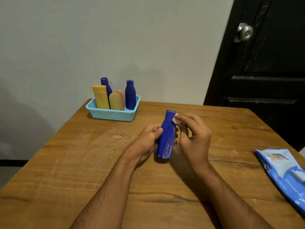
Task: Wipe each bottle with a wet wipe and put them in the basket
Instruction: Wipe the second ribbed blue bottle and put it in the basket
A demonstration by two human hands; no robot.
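Note:
My left hand [149, 138] grips a dark blue bottle [166, 138] around its middle and holds it above the wooden table [66, 162], cap pointing away from me. My right hand [193, 133] pinches a small white wet wipe [175, 120] against the bottle's neck, just below the cap. At the far left of the table stands a light blue basket [112, 115]. In it stand two more dark blue bottles [130, 95], a yellow bottle [101, 97], a pale yellow bottle [115, 101] and a pink one [122, 96], all upright.
A blue pack of wet wipes [287, 176] lies at the table's right edge. A grey wall stands behind the table. A black door with a metal knob [244, 32] is at the back right.

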